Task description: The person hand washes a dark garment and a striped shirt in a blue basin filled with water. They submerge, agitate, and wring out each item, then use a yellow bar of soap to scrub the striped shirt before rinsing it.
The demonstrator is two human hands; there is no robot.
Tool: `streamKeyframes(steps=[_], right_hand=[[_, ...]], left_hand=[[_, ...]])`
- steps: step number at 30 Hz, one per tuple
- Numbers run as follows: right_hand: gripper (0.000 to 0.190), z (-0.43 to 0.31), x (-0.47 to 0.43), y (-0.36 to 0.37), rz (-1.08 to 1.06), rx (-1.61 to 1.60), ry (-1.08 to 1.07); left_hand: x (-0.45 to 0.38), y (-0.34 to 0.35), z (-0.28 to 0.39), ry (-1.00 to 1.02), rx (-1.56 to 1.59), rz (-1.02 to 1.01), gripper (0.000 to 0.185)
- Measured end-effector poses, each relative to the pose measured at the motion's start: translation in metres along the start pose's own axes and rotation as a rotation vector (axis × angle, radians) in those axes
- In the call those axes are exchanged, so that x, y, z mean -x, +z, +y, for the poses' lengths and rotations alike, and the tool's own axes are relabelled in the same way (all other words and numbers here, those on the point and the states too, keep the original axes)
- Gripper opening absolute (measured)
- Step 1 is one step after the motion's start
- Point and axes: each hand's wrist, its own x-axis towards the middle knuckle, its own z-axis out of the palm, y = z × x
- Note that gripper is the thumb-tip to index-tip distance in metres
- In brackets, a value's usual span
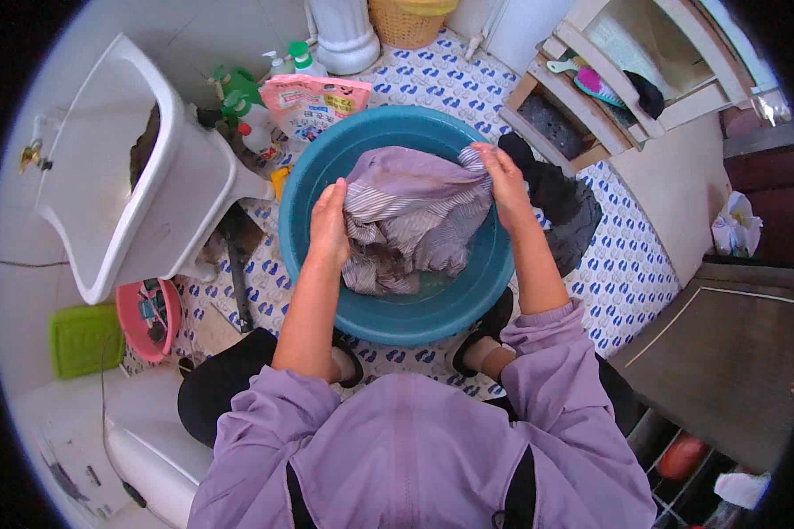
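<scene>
A wet striped garment (pixel 417 211), greyish purple with a plainer lilac panel, is stretched between my hands over a round teal plastic basin (pixel 397 330). My left hand (pixel 331 221) grips its left edge, fingers mostly hidden behind the cloth. At the upper right, my right hand (pixel 503 178) pinches a bunched corner of the same garment near the basin's rim. The lower folds hang crumpled into the basin, where some shallow water (pixel 433 287) shows. A dark patch (pixel 387 261) is visible among the folds; whether it is a stain or shadow I cannot tell.
Dark clothes (pixel 562 205) lie on the footprint-patterned floor right of the basin. Behind it stand a pink detergent bag (pixel 311 106) and several bottles (pixel 255 129). A white ceramic sink (pixel 152 172) is at left, above a pink tub (pixel 149 321). A brush (pixel 595 86) rests on a wooden frame (pixel 569 112).
</scene>
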Motion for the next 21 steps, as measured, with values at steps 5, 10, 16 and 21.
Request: streamKeyframes(steps=[5, 10, 16, 21], right_hand=[[0.039, -0.053, 0.028, -0.006, 0.038, 0.007, -0.002], [0.031, -0.09, 0.045, -0.017, 0.06, -0.048, -0.098], [0.03, -0.144, 0.053, -0.015, -0.047, 0.169, -0.201], [0.026, -0.19, 0.055, -0.017, -0.064, 0.053, -0.292]], left_hand=[[0.014, -0.023, 0.046, 0.11, 0.064, -0.134, 0.019], [0.052, -0.004, 0.086, 0.178, -0.059, -0.17, 0.018], [0.067, -0.017, 0.126, 0.265, -0.254, -0.085, 0.025], [0.088, -0.013, 0.154, 0.307, -0.525, -0.068, 0.025]])
